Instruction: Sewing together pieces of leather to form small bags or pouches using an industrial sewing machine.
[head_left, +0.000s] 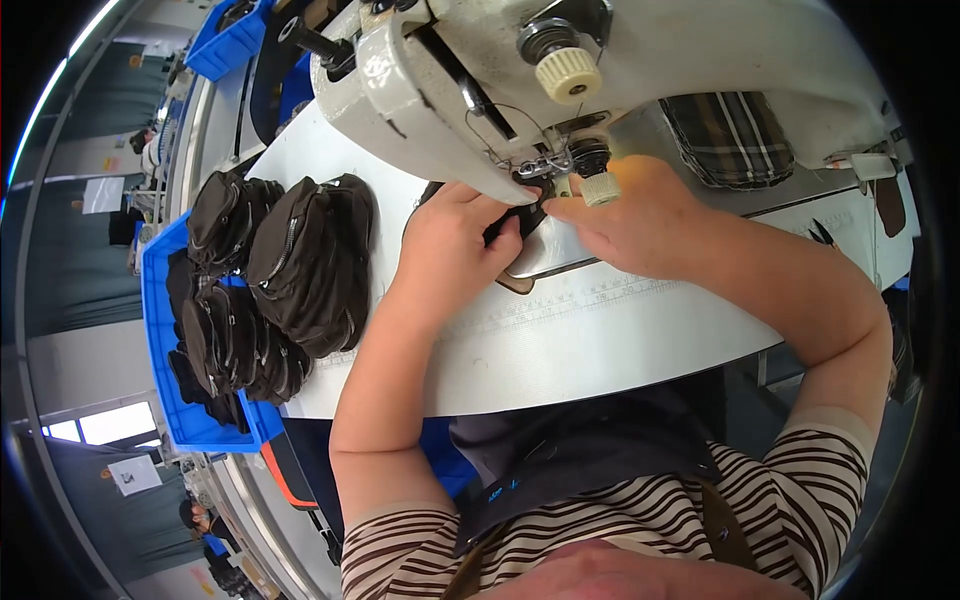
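My left hand [455, 238] is closed on a dark fabric piece [497, 226] on the bed of a white sewing machine [385, 85], thumb and fingers bent together over it. From the other side my right hand [640, 218] reaches in beneath the machine's head, its fingers bent and the tips at the same piece, close to the needle area. The machine's head and my hands hide much of the fabric, and the needle tip cannot be made out. A small brown piece [517, 285] shows at the plate's near edge, below my left hand.
Dark brown zippered pouches [312, 262] are heaped on the left of the white table [500, 350], against a blue bin [158, 300] holding more. Plaid fabric pieces [728, 140] lie under the machine arm. Small snips [822, 234] rest near my right forearm.
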